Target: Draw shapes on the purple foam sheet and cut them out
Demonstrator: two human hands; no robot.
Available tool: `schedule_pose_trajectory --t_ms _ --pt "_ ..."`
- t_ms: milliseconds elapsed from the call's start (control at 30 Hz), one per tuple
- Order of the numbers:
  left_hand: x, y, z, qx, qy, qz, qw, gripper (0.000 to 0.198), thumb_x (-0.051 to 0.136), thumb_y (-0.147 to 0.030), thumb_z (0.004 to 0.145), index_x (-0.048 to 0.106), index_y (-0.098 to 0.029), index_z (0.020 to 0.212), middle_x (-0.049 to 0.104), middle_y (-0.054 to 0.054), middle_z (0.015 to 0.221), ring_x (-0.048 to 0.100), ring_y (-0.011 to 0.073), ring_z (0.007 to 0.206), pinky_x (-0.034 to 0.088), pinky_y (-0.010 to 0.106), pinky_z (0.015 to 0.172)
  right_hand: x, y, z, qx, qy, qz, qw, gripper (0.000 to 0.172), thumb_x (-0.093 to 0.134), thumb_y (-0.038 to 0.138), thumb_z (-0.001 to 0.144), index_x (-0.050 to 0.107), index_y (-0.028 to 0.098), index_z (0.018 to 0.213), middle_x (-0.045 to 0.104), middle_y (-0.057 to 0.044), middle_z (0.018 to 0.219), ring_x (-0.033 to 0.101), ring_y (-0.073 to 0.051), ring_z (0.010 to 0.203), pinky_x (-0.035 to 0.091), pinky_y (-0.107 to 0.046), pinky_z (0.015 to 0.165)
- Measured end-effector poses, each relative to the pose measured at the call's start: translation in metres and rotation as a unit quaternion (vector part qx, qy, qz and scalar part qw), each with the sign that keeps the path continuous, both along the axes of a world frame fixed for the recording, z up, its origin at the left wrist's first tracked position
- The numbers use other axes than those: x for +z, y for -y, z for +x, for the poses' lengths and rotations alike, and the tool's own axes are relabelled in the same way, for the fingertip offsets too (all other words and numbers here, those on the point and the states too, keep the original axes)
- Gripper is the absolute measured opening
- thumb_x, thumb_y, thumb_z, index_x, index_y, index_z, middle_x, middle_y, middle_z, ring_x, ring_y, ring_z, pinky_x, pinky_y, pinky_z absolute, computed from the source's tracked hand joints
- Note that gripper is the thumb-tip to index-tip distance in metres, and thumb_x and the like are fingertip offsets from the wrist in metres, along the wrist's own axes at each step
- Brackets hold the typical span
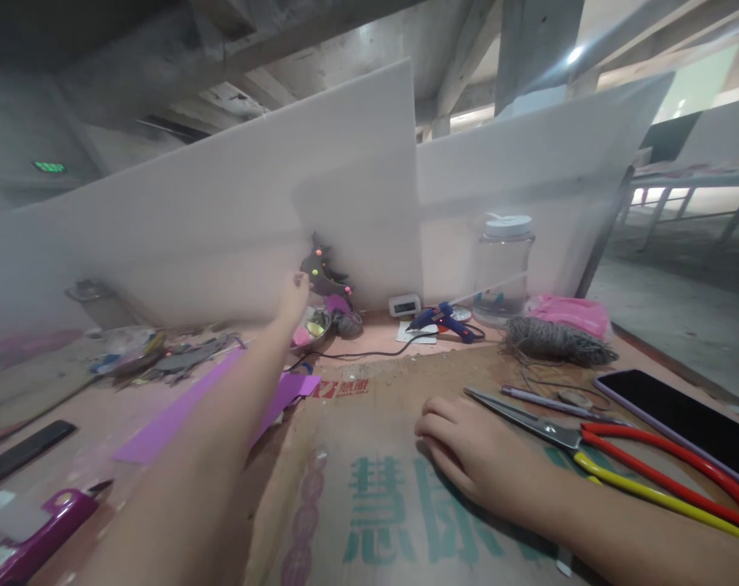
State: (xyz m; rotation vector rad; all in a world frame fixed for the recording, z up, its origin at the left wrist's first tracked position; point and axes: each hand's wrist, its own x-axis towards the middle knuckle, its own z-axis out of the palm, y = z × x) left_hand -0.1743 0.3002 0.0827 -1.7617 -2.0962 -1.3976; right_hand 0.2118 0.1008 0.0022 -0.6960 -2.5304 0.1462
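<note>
My left hand (297, 295) is stretched out to the back of the table, its fingers pinched at the edge of a dark grey crescent-shaped craft piece (321, 273) dotted with small coloured balls. That piece stands upright near the white partition, above a bowl (316, 327) of coloured scraps and a ball of grey yarn (347, 324). My right hand (464, 443) lies palm down on printed cardboard (357, 431), fingers loosely bent and holding nothing. Just beyond it are scissors (553, 430) with red and yellow handles and a purple pen (546, 402).
A blue glue gun (443, 319) with a black cord, a small digital clock (404, 305) and a clear lidded jar (504, 268) line the back. Grey yarn (558, 342) and a phone (680, 423) lie right. Purple sheets (180, 411) and a purple-handled cutter (45, 525) lie left.
</note>
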Motion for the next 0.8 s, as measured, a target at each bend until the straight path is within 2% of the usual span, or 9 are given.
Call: schedule_pose_trajectory --t_ms 167,333,433,567,667,800 --pt "-0.026 0.023 0.015 -0.025 -0.108 -0.049 0.993 0.036 0.065 -0.039 0.1 0.064 -0.016 0.128 0.067 0.01 0.126 0.068 0.0237 0.107 0.06 0.046 0.092 0.001 -0.002 0.0 -0.004 0.012 0.004 1.0 0.017 0.051 0.014 0.099 0.067 0.018 0.096 0.065 -0.008 0.096 0.06 -0.022 0.085 0.042 -0.036 0.078" --pt "-0.038 0.034 0.054 -0.123 -0.254 -0.091 0.955 0.032 0.065 -0.037 0.101 0.066 -0.018 0.126 0.065 0.011 0.132 0.066 0.025 0.115 0.057 0.048 0.099 0.0 -0.001 -0.001 -0.008 0.017 0.006 1.0 0.016 0.052 0.013 0.098 0.067 0.018 0.096 0.066 -0.007 0.095 0.06 -0.022 0.084 0.042 -0.035 0.076" --pt "-0.041 0.024 0.088 -0.155 -0.306 -0.11 0.933 0.033 0.064 -0.037 0.101 0.065 -0.019 0.128 0.064 0.011 0.134 0.065 0.0251 0.115 0.057 0.048 0.098 0.0 -0.001 -0.002 -0.001 0.012 0.011 1.0 0.016 0.052 0.014 0.099 0.067 0.018 0.095 0.066 -0.007 0.095 0.06 -0.021 0.083 0.042 -0.034 0.076" --pt "-0.049 0.0 0.124 -0.145 -0.337 -0.138 0.92 0.038 0.065 -0.038 0.1 0.062 -0.018 0.132 0.063 0.012 0.134 0.066 0.0258 0.115 0.058 0.048 0.097 -0.002 0.0 -0.002 0.004 0.003 0.016 1.0 0.016 0.052 0.013 0.098 0.067 0.018 0.095 0.066 -0.007 0.093 0.059 -0.02 0.082 0.042 -0.033 0.074" --pt "-0.058 -0.015 0.137 -0.148 -0.351 -0.178 0.907 0.037 0.066 -0.038 0.1 0.062 -0.018 0.132 0.064 0.011 0.133 0.066 0.0254 0.113 0.059 0.047 0.095 -0.002 0.0 -0.002 0.007 0.006 0.02 1.0 0.017 0.051 0.014 0.099 0.067 0.017 0.093 0.066 -0.006 0.092 0.058 -0.019 0.081 0.042 -0.032 0.073" --pt "-0.069 -0.024 0.141 -0.193 -0.366 -0.23 0.881 0.037 0.065 -0.038 0.101 0.063 -0.018 0.131 0.064 0.011 0.132 0.067 0.0246 0.111 0.059 0.046 0.094 -0.001 0.0 -0.002 0.01 0.016 0.013 1.0 0.017 0.051 0.016 0.1 0.067 0.017 0.095 0.066 -0.006 0.093 0.058 -0.019 0.082 0.042 -0.032 0.074"
